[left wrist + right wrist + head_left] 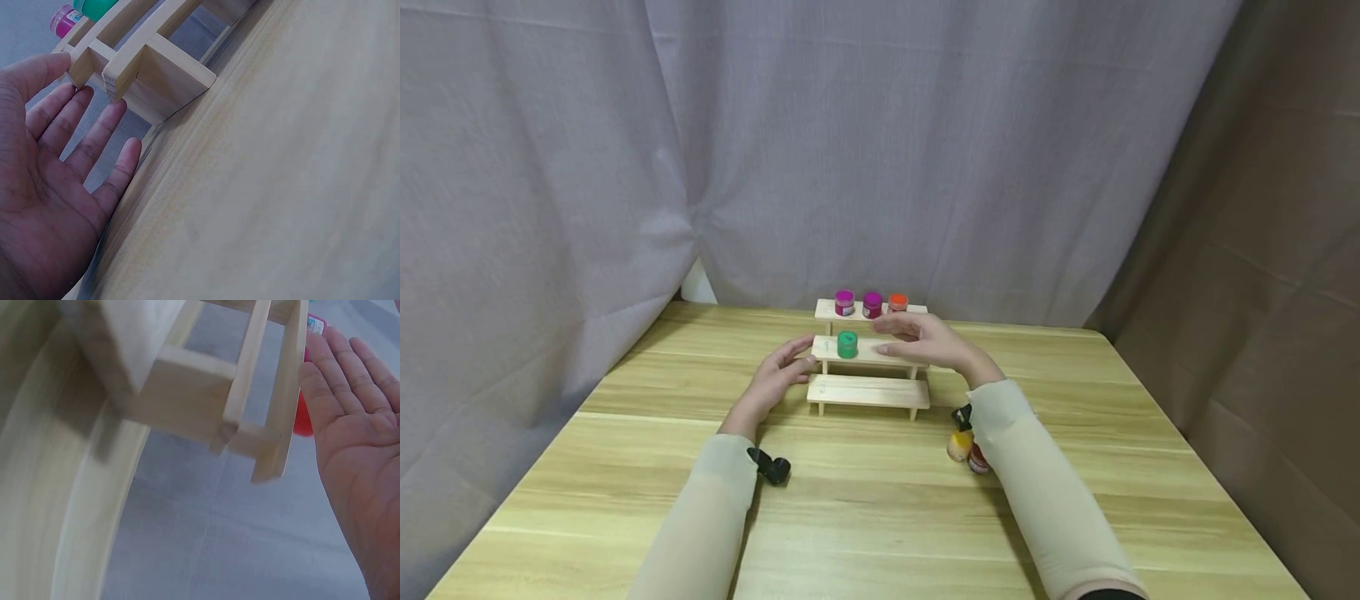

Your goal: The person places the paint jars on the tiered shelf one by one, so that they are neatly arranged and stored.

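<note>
A small wooden three-step rack (868,390) stands on the table. On its top step are two purple jars (845,303) (872,305) and an orange jar (898,302), partly behind my right hand. A green jar (847,344) sits toward the left of the middle step. My left hand (772,381) is at the rack's left end, fingers extended; in the left wrist view its fingertips (116,107) appear to touch the step ends. My right hand (928,341) hovers by the right part of the middle step, fingers nearly straight, holding nothing visible.
On the table by my right wrist are a yellow jar (959,445) and a dark red jar (978,460), partly covered by the sleeve. A grey curtain (887,150) hangs behind the table, and a brown curtain (1262,292) hangs at the right.
</note>
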Action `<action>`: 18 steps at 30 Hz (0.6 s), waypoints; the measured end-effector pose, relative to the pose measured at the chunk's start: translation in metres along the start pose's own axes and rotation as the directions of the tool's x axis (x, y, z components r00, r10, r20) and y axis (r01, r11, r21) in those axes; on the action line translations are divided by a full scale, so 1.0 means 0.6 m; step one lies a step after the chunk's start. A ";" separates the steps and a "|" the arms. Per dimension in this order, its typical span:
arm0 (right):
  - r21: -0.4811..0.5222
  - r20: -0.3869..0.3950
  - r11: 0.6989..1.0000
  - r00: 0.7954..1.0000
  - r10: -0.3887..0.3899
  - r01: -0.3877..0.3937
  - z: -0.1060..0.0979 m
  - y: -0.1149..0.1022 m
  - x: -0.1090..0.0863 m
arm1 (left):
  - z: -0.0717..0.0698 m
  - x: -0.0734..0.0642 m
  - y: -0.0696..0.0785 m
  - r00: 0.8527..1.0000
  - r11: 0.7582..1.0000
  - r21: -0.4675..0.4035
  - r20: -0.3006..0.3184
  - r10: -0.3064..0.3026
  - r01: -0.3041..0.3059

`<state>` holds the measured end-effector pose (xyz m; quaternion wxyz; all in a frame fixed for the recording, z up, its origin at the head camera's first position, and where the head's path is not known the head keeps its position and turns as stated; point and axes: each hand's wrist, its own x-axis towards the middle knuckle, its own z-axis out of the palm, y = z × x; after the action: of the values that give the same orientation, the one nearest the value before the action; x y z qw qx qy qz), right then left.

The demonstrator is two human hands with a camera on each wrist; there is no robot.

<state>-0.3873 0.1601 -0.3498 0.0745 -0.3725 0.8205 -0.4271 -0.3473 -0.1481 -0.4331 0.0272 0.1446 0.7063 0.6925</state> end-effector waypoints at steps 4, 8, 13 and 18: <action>0.007 0.003 1.000 1.000 0.016 -0.016 -0.008 0.007 -0.023 | -0.003 0.000 0.002 1.000 1.000 0.000 0.002 -0.008 0.008; 0.018 -0.010 1.000 1.000 0.021 -0.021 -0.016 0.015 -0.044 | -0.005 -0.001 0.003 1.000 1.000 -0.010 -0.002 -0.002 0.002; 0.019 -0.035 0.998 0.998 0.052 -0.051 -0.026 0.027 -0.079 | -0.005 -0.004 0.003 1.000 1.000 -0.019 0.003 -0.005 0.006; 0.006 -0.040 0.996 0.995 0.094 -0.093 -0.039 0.040 -0.120 | -0.004 -0.005 0.003 1.000 1.000 -0.017 0.005 -0.005 0.005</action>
<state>-0.3597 0.2322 -0.3677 0.0789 -0.3249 0.8375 -0.4322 -0.3446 -0.1511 -0.4317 0.0318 0.1441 0.7007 0.6981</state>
